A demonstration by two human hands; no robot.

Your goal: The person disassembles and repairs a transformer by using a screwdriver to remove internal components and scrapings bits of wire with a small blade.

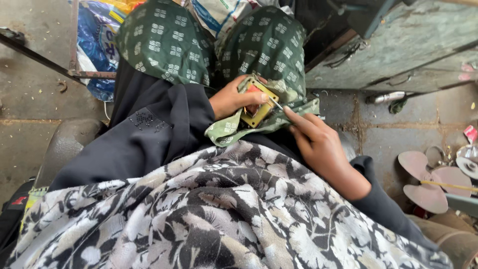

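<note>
Brass-yellow square frame (259, 107) sits gripped in the left hand (231, 98) at frame centre, cushioned by green cloth (234, 130). The right hand (318, 144) pinches a thin metal tool (275, 103) closed against it. A slip could jab the left thumb, or drop the part off the lap.

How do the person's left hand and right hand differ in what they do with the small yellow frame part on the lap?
The left hand grips the square yellow frame part from the side, fingers wrapped over its top edge; the right hand does not grip it. The right hand pinches a thin metal tool whose tip meets the part. The left hand lies curled, while the right reaches in with fingers extended. Both rest over the green patterned cloth.
</note>
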